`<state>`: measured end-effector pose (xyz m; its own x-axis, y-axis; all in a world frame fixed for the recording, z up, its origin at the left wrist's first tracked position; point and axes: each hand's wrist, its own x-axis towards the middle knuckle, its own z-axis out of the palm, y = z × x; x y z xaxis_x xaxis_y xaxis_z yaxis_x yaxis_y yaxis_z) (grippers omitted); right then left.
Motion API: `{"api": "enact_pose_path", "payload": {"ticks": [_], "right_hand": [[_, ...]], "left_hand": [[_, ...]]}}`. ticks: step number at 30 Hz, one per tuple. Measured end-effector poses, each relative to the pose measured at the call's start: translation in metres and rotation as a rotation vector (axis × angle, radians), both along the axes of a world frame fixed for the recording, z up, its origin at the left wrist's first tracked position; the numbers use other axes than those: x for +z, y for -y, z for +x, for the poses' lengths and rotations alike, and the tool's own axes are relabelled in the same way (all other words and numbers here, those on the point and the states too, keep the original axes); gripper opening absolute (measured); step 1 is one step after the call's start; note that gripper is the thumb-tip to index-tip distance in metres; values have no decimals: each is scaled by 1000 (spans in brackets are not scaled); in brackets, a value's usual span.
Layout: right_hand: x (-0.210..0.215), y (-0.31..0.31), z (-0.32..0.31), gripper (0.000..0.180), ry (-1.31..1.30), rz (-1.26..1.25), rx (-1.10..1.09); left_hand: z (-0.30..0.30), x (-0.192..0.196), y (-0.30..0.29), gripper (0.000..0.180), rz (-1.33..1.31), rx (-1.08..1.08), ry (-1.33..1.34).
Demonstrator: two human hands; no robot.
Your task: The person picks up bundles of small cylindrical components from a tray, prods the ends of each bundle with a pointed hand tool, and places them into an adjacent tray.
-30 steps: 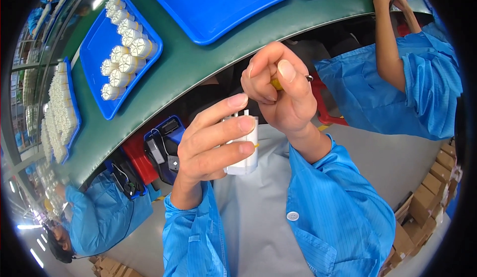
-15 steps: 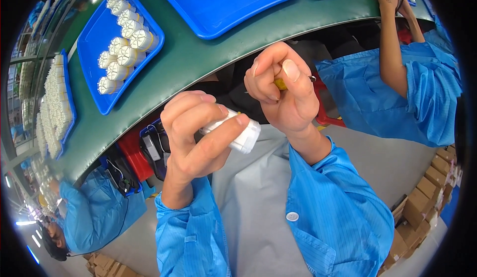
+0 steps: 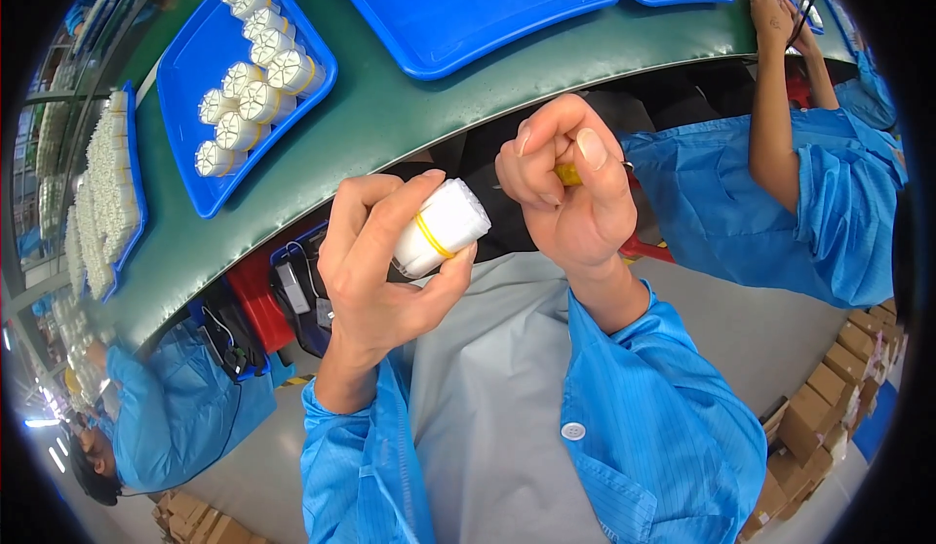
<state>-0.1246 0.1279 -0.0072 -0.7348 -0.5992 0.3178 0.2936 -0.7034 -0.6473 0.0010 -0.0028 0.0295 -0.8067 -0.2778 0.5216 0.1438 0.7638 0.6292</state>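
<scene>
a green table (image 3: 380, 115) spans the far side; far left, a rimmed blue tray (image 3: 185, 86) pens white cylinders (image 3: 266, 102); nearer, hands apart, the left hand (image 3: 375, 286) clamps a banded cylinder (image 3: 450, 222) by its side, leaving one end bare; the right hand (image 3: 580, 198) curls round a half-hidden yellow item (image 3: 568, 174)

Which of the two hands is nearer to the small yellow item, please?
Right. The right hand is curled around the yellow item; the left hand is apart from it, leftward, holding a white cylinder.
</scene>
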Motion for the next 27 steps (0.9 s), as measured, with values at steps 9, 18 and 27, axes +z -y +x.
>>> {"api": "enact_pose_path", "payload": {"ticks": [9,18,27], "right_hand": [[2,-3,3,35,-21,-17,-7],[10,-2,7,40,42,-71,3],[24,2,5,59,-51,-452,216]], "left_hand": [[6,-6,-1,47,419,-12,120],[14,-2,-7,40,953,6,329],[12,-6,-12,39,847,-59,350]]}}
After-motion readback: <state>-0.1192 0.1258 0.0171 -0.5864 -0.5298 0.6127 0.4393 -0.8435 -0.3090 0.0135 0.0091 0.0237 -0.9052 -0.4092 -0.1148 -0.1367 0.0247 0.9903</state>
